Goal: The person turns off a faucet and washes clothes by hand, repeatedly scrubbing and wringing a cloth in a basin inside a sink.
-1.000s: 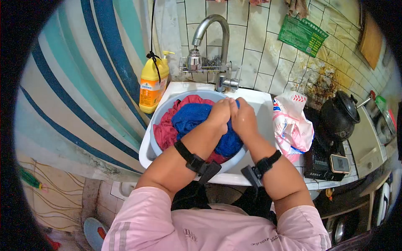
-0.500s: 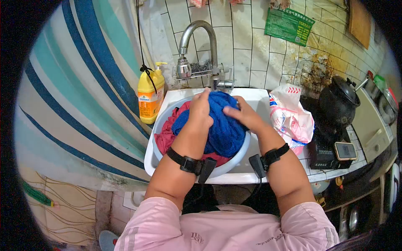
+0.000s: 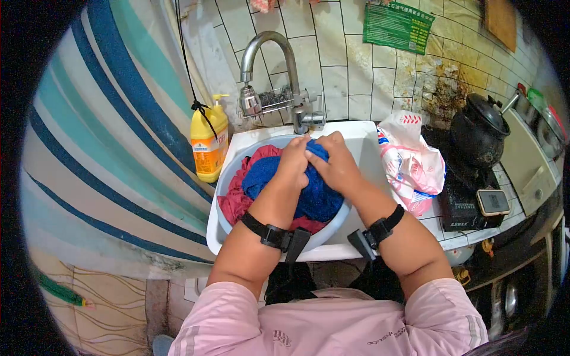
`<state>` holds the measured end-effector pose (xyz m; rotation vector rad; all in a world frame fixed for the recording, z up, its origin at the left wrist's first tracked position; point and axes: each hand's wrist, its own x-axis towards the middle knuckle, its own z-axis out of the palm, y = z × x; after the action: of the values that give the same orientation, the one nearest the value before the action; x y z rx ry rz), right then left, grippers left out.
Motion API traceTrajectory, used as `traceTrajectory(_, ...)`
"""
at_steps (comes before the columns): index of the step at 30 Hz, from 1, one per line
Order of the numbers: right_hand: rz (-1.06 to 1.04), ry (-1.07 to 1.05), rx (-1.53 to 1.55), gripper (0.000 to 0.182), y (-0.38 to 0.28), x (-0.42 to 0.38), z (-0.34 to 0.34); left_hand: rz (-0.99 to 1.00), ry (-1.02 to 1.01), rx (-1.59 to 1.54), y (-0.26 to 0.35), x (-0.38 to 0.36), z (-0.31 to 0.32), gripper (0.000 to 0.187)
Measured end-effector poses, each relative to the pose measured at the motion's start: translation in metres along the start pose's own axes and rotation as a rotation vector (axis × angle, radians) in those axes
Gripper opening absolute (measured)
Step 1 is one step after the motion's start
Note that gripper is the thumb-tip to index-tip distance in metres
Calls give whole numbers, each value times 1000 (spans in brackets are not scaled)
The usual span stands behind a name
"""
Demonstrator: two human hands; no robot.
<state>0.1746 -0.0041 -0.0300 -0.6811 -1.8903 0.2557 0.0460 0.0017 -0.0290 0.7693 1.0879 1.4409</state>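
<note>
A wet-looking dark blue towel (image 3: 322,200) lies bunched over a crumpled pink-red cloth (image 3: 235,200) in a light blue basin (image 3: 341,219). My left hand (image 3: 293,161) is closed on the towel's upper part, its fingers curled toward the faucet. Close against it, my right hand (image 3: 336,159) grips the same part, its thumb pointing at the left hand. Some blue fabric shows between the two hands; the fingertips on the far side are hidden.
The basin stands in a white sink (image 3: 367,159) beneath a curved metal faucet (image 3: 295,71). A yellow soap bottle (image 3: 208,145) is at left. To the right are a plastic bag (image 3: 412,163), a black pot (image 3: 480,133) and a phone-like device (image 3: 493,202).
My hands have come together on the upper part of the blue towel; before, they were apart on either side of it. The right hand's fingers have closed. The view has shifted slightly.
</note>
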Motion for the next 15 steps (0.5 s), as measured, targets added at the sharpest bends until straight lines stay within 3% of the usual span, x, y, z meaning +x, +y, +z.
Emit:
traceTrajectory(2,238,-85,-84,35,-20,0,-1,-54,47,-92,0,-9,7,25)
traceTrajectory(4,285,-9,-140,43,2,5,7,14,106,92,0,-15,15,28)
traceTrajectory(6,553,-121,-142,45,25,10,6,-48,-60,126,-8,-4,11,30)
traceTrajectory(10,514,0,-112,42,17,3,2,-52,-35,76,-15,0,13,29)
traceTrajectory(13,344,-3,-113,41,-7,-1,0,19,-44,62,-18,5,4,30)
traceTrajectory(15,347,-35,-113,41,-18,1,-1,-8,-12,-10,-17,2,6,27)
